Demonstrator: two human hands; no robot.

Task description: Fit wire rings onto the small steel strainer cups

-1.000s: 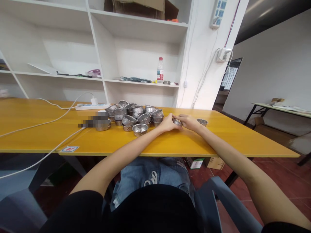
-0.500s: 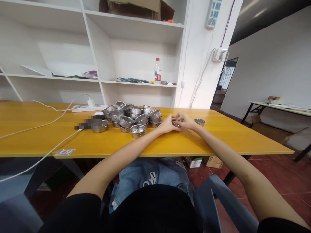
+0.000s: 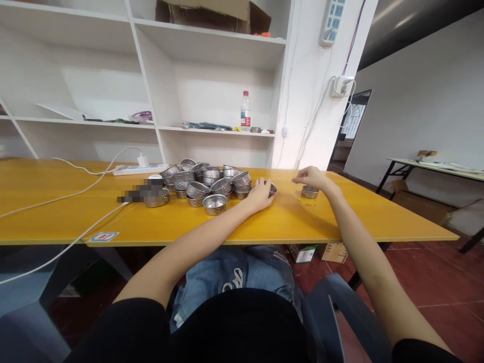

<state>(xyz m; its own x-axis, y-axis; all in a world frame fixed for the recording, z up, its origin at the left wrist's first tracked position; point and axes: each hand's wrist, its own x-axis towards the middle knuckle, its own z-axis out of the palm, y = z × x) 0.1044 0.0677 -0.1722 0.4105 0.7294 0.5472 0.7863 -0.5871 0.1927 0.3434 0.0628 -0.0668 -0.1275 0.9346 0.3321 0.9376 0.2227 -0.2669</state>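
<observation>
My left hand (image 3: pixel 260 196) is closed around a small perforated metal strainer cup (image 3: pixel 273 189), whose rim shows past the fingers at the right end of the pile. To the right, my right hand (image 3: pixel 310 176) hovers over the table with its fingers loosely stretched to the left, holding nothing I can see. Just under it stands a single strainer cup (image 3: pixel 310 192). A thin, pale ring (image 3: pixel 306 201) shows against the table in front of that cup. Many more perforated cups (image 3: pixel 197 190) lie heaped left of my left hand, some tilted on others.
The yellow table (image 3: pixel 264 229) carries a white power strip (image 3: pixel 140 169) with cables at the left and a blurred dark object (image 3: pixel 139 191) beside the heap. White shelves (image 3: pixel 219 131) behind hold a plastic bottle (image 3: pixel 245 113). Boxes (image 3: pixel 334 252) stand under the table.
My hands have come apart: the right hand moved right, over the lone cup, and the left shifted slightly left with its cup. A thin ring now shows in front of the lone cup.
</observation>
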